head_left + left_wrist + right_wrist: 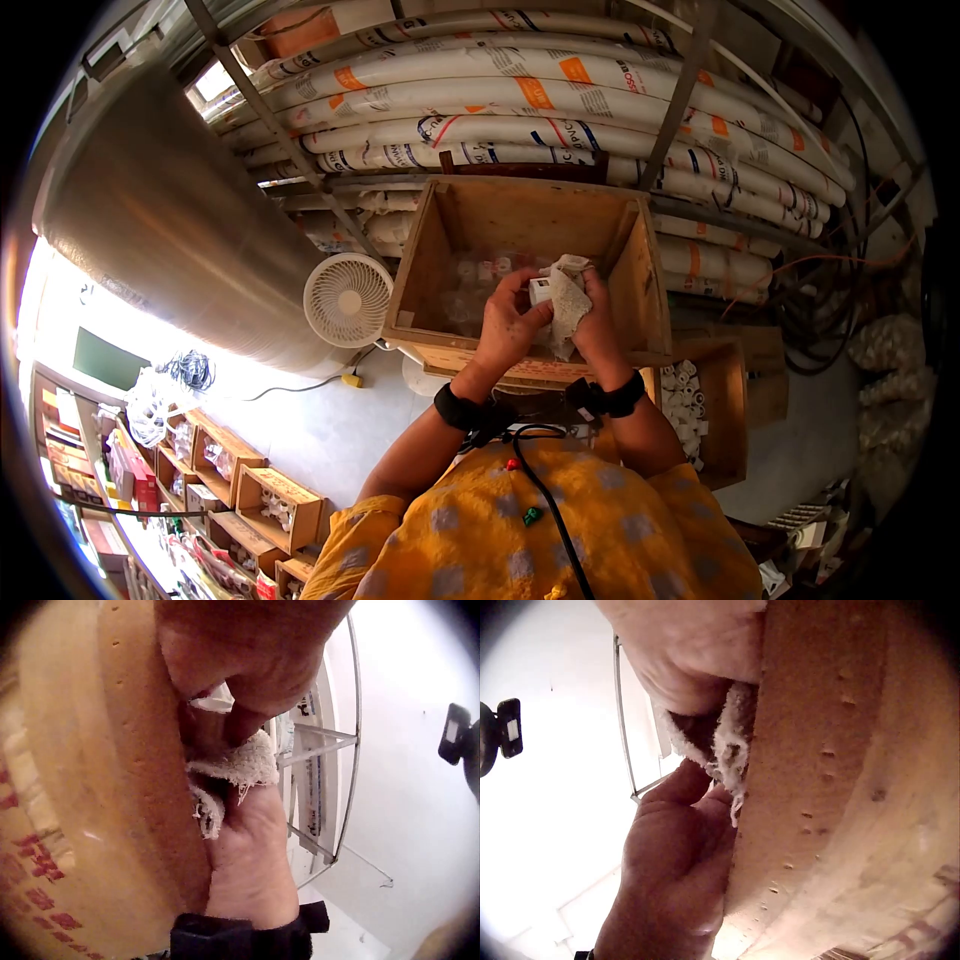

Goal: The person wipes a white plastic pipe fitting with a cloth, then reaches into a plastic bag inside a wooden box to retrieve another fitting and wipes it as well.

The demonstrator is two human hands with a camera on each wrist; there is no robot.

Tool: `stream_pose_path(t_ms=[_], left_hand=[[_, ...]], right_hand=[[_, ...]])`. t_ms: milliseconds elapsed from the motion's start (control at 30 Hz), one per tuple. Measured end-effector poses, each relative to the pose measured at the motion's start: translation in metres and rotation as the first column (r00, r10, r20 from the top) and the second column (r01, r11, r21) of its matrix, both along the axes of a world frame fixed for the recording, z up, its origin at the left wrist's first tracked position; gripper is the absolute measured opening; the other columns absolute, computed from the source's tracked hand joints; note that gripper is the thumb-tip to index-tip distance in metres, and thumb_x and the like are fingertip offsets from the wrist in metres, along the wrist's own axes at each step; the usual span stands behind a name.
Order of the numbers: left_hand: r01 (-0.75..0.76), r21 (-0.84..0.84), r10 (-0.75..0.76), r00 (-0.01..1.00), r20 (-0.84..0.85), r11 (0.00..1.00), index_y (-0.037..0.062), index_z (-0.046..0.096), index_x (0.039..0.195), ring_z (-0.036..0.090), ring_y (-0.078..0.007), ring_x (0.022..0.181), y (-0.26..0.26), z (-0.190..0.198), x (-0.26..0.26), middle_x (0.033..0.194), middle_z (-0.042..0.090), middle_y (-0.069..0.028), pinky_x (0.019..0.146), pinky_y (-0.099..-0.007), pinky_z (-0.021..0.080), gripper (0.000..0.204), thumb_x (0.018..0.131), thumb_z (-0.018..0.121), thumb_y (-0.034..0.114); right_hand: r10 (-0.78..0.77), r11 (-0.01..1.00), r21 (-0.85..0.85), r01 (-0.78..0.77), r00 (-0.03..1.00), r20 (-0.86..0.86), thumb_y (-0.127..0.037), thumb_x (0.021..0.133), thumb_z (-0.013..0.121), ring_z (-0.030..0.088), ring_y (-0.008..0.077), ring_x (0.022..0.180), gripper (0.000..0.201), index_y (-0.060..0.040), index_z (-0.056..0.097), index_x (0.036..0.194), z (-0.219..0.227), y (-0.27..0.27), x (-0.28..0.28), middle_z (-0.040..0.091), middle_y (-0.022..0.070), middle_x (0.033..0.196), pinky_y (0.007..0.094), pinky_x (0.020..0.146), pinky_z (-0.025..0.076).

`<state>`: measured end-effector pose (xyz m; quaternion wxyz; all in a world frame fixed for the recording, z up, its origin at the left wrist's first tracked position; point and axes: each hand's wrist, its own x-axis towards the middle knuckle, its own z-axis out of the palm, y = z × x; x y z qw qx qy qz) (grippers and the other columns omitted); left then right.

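Note:
Both hands are together over a wooden box [422, 338], close to its front wall. My left hand [508, 325] pinches a small white plastic piece [540, 291] between thumb and fingers. A pale, frayed terry cloth [571, 300] is gripped in my right hand [600, 325] and lies against the white piece. In the left wrist view the cloth [251, 761] hangs between the two hands, largely covering the piece. The right wrist view shows the left fingertips right at the cloth [733, 742]. Several whitish pieces [485, 270] in clear wrapping lie inside the box.
A white round fan [348, 300] stands just left of the box. To the right is a wooden crate [728, 420] of white pipe fittings [684, 400]. Long wrapped white pipes [560, 95] fill the rack behind. Small wooden bins [285, 490] stand at lower left.

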<state>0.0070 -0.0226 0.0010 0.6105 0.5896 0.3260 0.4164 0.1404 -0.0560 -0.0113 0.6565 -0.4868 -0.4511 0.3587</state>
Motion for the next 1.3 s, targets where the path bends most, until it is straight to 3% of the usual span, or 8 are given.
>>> stream_pose_path(t_ms=[167,367,467,833,967,1033,1133,1300], left_hand=[[0.010,0.012,-0.010,0.999,0.031,1.000,-0.0043,0.049,0.115,0.060,-0.0139,0.087,-0.001,0.002,0.002,0.097,0.062,-0.0120,0.073,-0.0272,0.049,0.041,0.078,0.066,0.001],[-0.036,0.176,0.031,0.999,0.034,0.984,0.0035,0.052,0.113,0.054,-0.0120,0.080,-0.002,-0.010,0.003,0.101,0.055,-0.0062,0.068,-0.0255,0.047,0.041,0.074,0.065,-0.003],[-0.045,0.252,0.038,0.999,0.034,0.967,0.0059,0.053,0.113,0.052,-0.0134,0.080,0.003,-0.021,0.004,0.104,0.051,-0.0065,0.068,-0.0258,0.046,0.045,0.071,0.063,-0.005],[0.018,0.284,0.018,0.992,-0.125,0.959,0.0025,0.048,0.117,0.056,-0.0120,0.091,0.000,-0.012,0.001,0.102,0.057,-0.0060,0.079,-0.0256,0.047,0.044,0.077,0.064,-0.006],[0.050,0.191,-0.051,0.999,0.001,0.980,0.0026,0.047,0.118,0.056,-0.0119,0.092,0.000,-0.012,0.002,0.101,0.059,-0.0062,0.079,-0.0258,0.047,0.044,0.078,0.065,-0.003],[0.067,0.091,-0.080,0.986,0.148,0.994,0.0021,0.047,0.119,0.056,-0.0116,0.090,-0.003,-0.006,0.005,0.100,0.059,-0.0059,0.078,-0.0256,0.047,0.043,0.080,0.065,-0.001],[0.060,0.071,-0.054,0.996,-0.074,0.996,-0.0001,0.047,0.119,0.056,-0.0102,0.087,-0.003,0.008,0.000,0.097,0.060,-0.0058,0.076,-0.0248,0.048,0.042,0.081,0.065,0.002],[0.007,-0.018,-0.006,0.999,0.049,1.000,-0.0034,0.048,0.117,0.057,-0.0100,0.081,0.000,0.002,0.002,0.090,0.061,-0.0061,0.071,-0.0236,0.047,0.043,0.080,0.067,0.005]], right_hand=[[-0.090,0.994,0.068,0.083,0.990,0.105,-0.013,0.086,0.059,0.059,0.0124,0.086,0.024,-0.0032,0.056,0.108,-0.014,0.001,0.003,0.064,0.0043,0.094,0.0272,0.077,0.048],[0.006,0.986,-0.159,-0.048,0.965,-0.261,-0.028,0.089,0.060,0.058,0.0126,0.081,0.031,-0.0013,0.057,0.104,-0.006,0.006,0.004,0.063,0.0058,0.089,0.0282,0.072,0.047],[-0.030,0.995,-0.097,0.036,0.997,0.069,-0.033,0.088,0.060,0.057,0.0124,0.079,0.033,-0.0013,0.058,0.098,-0.001,0.005,-0.001,0.063,0.0068,0.088,0.0285,0.069,0.046],[-0.060,0.997,-0.055,0.057,0.997,-0.050,-0.016,0.091,0.055,0.059,0.0123,0.082,0.017,-0.0001,0.056,0.094,-0.016,0.006,0.006,0.063,0.0067,0.089,0.0270,0.072,0.045],[-0.034,0.999,-0.014,0.032,0.946,-0.323,-0.014,0.092,0.052,0.058,0.0117,0.084,0.014,-0.0003,0.055,0.096,-0.005,-0.001,0.000,0.062,0.0054,0.092,0.0261,0.073,0.045],[-0.010,1.000,0.006,0.012,0.947,-0.322,-0.016,0.093,0.051,0.057,0.0115,0.084,0.017,-0.0001,0.055,0.098,-0.002,0.000,0.000,0.062,0.0050,0.091,0.0258,0.073,0.045],[-0.019,0.999,-0.031,0.013,0.977,-0.213,-0.024,0.093,0.053,0.057,0.0117,0.082,0.025,0.0006,0.055,0.099,0.009,-0.003,0.001,0.061,0.0050,0.090,0.0256,0.073,0.045],[-0.072,0.997,-0.045,0.069,0.995,-0.068,-0.040,0.089,0.058,0.057,0.0129,0.081,0.042,0.0010,0.055,0.097,0.012,-0.003,-0.002,0.061,0.0067,0.088,0.0271,0.073,0.045]])
